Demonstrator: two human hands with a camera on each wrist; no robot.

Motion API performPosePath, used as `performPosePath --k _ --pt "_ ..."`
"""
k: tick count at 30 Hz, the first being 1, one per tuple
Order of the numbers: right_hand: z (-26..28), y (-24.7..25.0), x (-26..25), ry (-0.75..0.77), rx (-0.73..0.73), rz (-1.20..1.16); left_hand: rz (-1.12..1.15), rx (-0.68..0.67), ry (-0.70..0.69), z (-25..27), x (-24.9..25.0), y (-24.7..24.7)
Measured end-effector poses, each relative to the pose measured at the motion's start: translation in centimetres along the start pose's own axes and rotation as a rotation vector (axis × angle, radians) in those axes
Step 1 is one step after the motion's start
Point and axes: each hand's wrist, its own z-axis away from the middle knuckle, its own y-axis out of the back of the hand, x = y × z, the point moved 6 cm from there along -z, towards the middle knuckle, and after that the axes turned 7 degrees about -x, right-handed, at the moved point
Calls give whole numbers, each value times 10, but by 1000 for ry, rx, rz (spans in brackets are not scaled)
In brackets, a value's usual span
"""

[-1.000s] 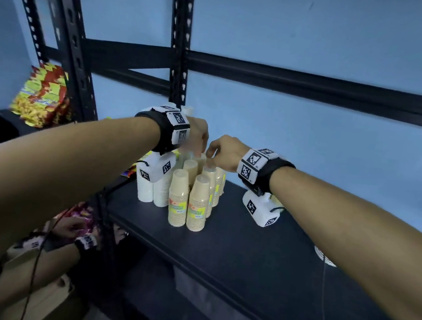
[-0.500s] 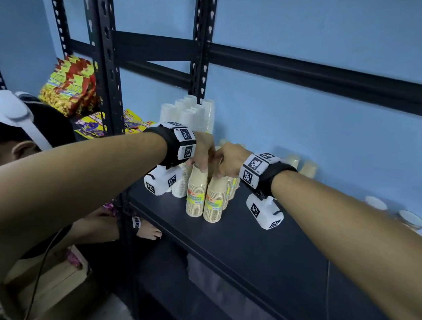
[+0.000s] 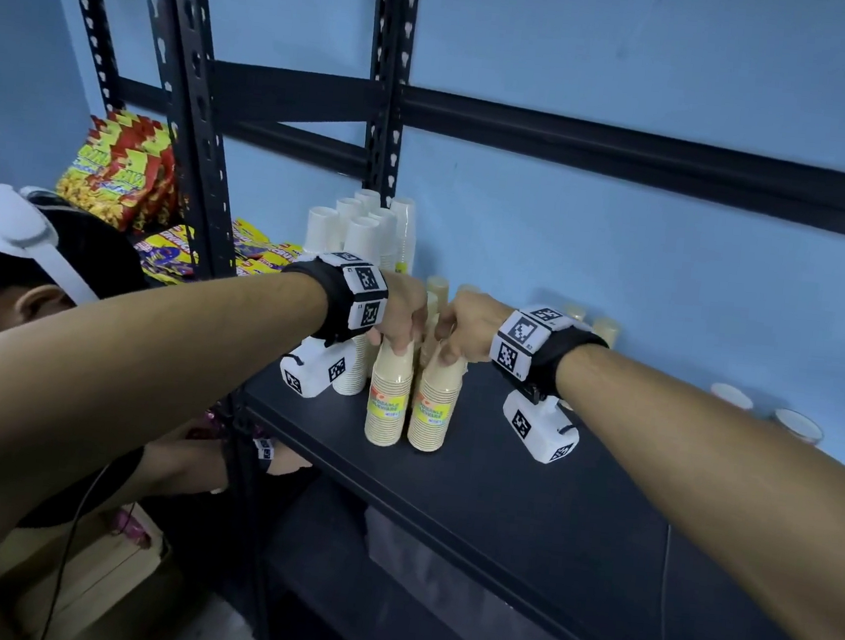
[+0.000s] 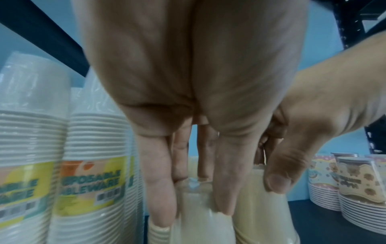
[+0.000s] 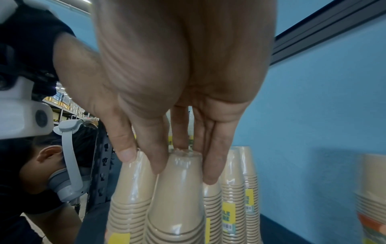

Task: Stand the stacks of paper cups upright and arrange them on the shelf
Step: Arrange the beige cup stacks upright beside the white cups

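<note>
Two tan paper-cup stacks stand upright side by side near the front of the black shelf (image 3: 521,510). My left hand (image 3: 400,341) grips the top of the left tan stack (image 3: 388,404). In the left wrist view its fingers (image 4: 158,189) reach down round that plastic-wrapped stack (image 4: 200,219). My right hand (image 3: 451,351) grips the top of the right tan stack (image 3: 434,414). The right wrist view has its fingers (image 5: 215,165) straddling the stack top (image 5: 177,206), thumb against the neighbouring stack (image 5: 129,198). More tan stacks stand close behind, partly hidden.
Tall white cup stacks (image 3: 362,231) stand at the back left by the upright post (image 3: 386,110). Patterned cups (image 3: 792,425) and tan stacks (image 3: 605,329) sit along the wall to the right. A person wearing a headset (image 3: 29,251) crouches lower left, by snack packets (image 3: 120,172).
Both hands have come down and together, from above the rear stacks onto the tops of the two front tan stacks. The stacks stay upright in the same spot.
</note>
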Motion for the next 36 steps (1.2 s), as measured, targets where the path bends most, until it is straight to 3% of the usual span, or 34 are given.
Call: performPosePath --k 14,19,36 --pt "37 29 89 -235 4 77 -104 0 -223 -36 89 21" --pt "47 40 130 -350 88 58 -125 57 -265 -53 115 29" --pt "53 53 221 -592 110 86 -154 130 -366 -109 186 41"
